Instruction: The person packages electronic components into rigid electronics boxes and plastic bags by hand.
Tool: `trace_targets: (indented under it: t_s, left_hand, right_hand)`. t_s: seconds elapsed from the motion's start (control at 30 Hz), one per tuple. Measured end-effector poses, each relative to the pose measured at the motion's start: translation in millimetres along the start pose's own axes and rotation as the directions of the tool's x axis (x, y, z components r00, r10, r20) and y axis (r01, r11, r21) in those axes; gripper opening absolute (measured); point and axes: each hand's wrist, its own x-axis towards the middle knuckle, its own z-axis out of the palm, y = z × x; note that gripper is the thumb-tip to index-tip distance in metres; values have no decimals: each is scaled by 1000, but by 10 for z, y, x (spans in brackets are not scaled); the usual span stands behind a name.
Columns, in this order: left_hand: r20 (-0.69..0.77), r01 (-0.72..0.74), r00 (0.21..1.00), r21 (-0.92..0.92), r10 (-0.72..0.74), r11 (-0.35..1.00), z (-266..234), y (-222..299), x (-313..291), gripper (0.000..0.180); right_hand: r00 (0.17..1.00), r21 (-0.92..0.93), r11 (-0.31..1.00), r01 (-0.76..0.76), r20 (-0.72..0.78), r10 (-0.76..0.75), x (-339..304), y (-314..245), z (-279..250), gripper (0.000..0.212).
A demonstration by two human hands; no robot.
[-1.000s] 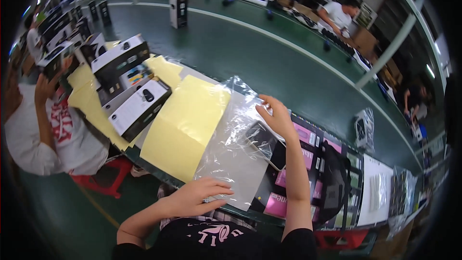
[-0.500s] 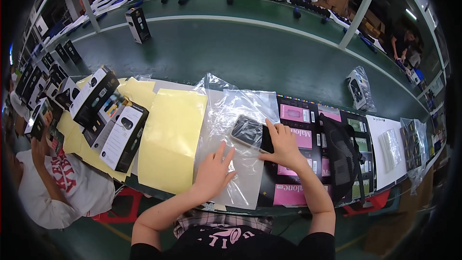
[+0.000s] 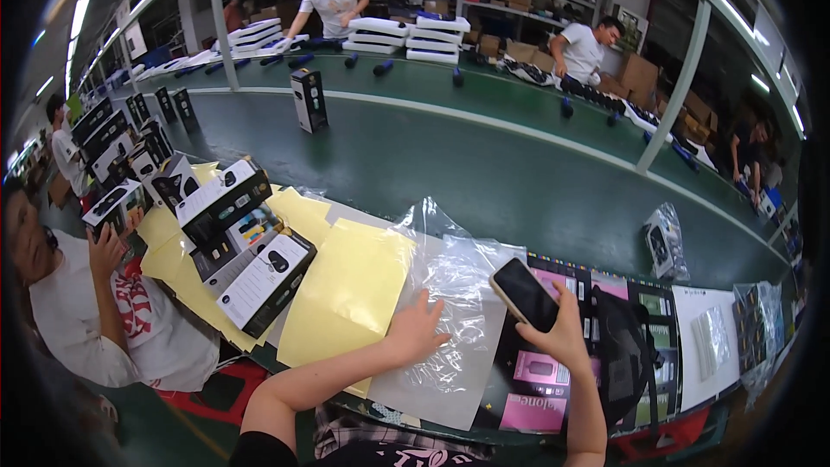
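My right hand (image 3: 562,337) grips a smartphone (image 3: 524,292) by its lower end and right edge, its dark screen facing up, above the right edge of a clear plastic bag (image 3: 450,268). My left hand (image 3: 417,330) rests on the bag with its fingers spread and nothing in them. The bag lies wrinkled over a pale grey sheet (image 3: 471,398). Just left of it is a yellow sheet (image 3: 341,294). Pink-and-black printed packaging (image 3: 534,412) lies below my right hand, partly hidden by that arm.
A black mesh bag (image 3: 618,355) sits to the right. Black-and-white boxes (image 3: 268,281) are piled at the left, beside a seated person (image 3: 138,329) holding a box. One bagged box (image 3: 664,242) and one upright box (image 3: 309,101) stand on the green bench (image 3: 415,156).
My right hand has lifted the phone off the plastic bag and tilted it. My left hand stays on the bag, and the whole view has tipped upward, showing more of the room.
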Motion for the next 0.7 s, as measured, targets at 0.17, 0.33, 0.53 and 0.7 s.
trace_targets:
  t_s: [0.17,0.33,0.53,0.7]
  left_hand:
    - [-121,-19,992,-18,17,1000,126,-20,-74,64]
    - [-96,-200,978,-190,185,961,-119,-6,-494,54]
    - [54,-282,837,-811,545,513,-387,-132,-1497,43]
    - [511,210,804,-723,305,658,-52,-718,-2067,40]
  right_hand:
    - [985,-28,987,156,73,-154,56,-359,657,92]
    - [990,-205,971,122,95,-104,-76,-228,1003,93]
    - [976,-106,984,143,180,-122,-176,-235,846,96]
    - [998,-93,994,64,23,-62,-395,67,565,76]
